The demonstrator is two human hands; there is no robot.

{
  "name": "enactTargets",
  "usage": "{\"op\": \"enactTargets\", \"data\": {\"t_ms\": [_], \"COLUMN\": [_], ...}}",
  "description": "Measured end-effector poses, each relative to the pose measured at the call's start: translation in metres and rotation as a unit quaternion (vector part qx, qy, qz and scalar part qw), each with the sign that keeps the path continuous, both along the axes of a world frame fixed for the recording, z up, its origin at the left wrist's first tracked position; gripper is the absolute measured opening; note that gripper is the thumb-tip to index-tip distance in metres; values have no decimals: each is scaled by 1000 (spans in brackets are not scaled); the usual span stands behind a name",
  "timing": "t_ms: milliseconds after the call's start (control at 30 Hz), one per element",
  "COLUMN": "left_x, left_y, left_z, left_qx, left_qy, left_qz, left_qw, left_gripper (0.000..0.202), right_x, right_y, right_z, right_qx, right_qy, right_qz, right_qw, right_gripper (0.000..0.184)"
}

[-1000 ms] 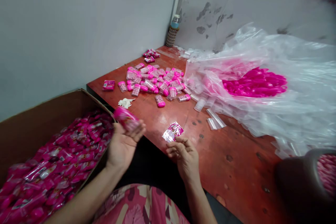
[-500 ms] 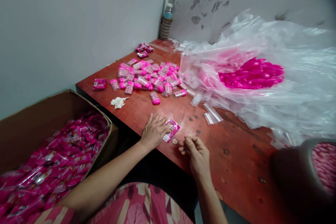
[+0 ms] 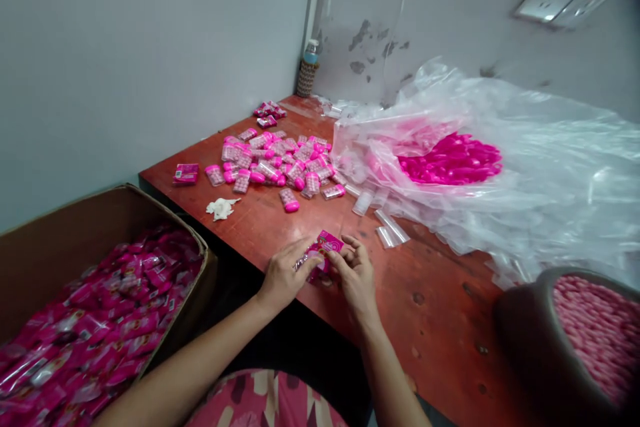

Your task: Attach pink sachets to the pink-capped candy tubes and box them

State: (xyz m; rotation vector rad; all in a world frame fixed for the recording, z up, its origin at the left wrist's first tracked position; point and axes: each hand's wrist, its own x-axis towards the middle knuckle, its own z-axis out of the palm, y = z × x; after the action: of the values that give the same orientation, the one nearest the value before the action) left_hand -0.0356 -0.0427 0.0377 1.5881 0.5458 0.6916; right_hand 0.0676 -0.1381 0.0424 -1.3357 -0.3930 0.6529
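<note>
Between my two hands, over the table's front edge, is a pink printed packet (image 3: 327, 241) with a clear shiny part. My left hand (image 3: 286, 271) grips its left side, thumb on top. My right hand (image 3: 358, 273) has its thumb and fingers closed on the right side of the same packet. What lies under the packet is hidden by my fingers. Farther back on the table lies a pile of clear small bottles with pink caps (image 3: 270, 160), filled with pale pink pellets. One such bottle (image 3: 289, 200) lies apart, closer to my hands.
At left stands a cardboard box (image 3: 203, 247) full of pink packets. A plastic bag (image 3: 540, 180) holds pink caps; empty clear tubes (image 3: 393, 230) lie before it. A dark tub (image 3: 520, 320) of pink pellets is at right. White crumpled scrap (image 3: 222, 208) and flat packets (image 3: 186, 174) lie left.
The packet has come up off the table into both hands. My left hand went from lying flat on it to gripping it, and my right hand moved in to its right side. The view tilted up.
</note>
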Motion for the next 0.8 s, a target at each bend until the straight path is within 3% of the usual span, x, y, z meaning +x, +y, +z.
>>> {"op": "enactTargets", "data": {"t_ms": [67,133,200,267,333,433,633,800], "left_x": [-3,-5,-6,-6,-8,-9,-11,-16], "left_y": [3,8,12,15,15,13,15,25], "left_z": [5,6,5,1,-3,-4,0,1], "left_qx": [-110,-201,-255,-275,-272,-284,-355,-389], "left_qy": [13,29,45,57,67,71,48,19], "left_qz": [-27,-85,-123,-116,-89,-51,7,69], "left_qw": [994,975,958,953,956,955,934,918], "left_gripper": [41,34,28,26,26,27,24,24], "right_x": [4,8,14,23,38,71,129,140], "right_y": [-1,-1,1,8,21,51,120,139], "right_z": [7,12,16,19,22,26,23,16], "right_qx": [-1,-22,-55,-99,-196,-370,-509,-549], "right_qy": [8,8,-21,-86,-194,-334,-388,-401], "right_qz": [52,123,179,217,202,91,5,23], "right_qw": [999,992,982,967,940,862,769,733], "right_gripper": [40,41,39,35,31,37,59,53]}}
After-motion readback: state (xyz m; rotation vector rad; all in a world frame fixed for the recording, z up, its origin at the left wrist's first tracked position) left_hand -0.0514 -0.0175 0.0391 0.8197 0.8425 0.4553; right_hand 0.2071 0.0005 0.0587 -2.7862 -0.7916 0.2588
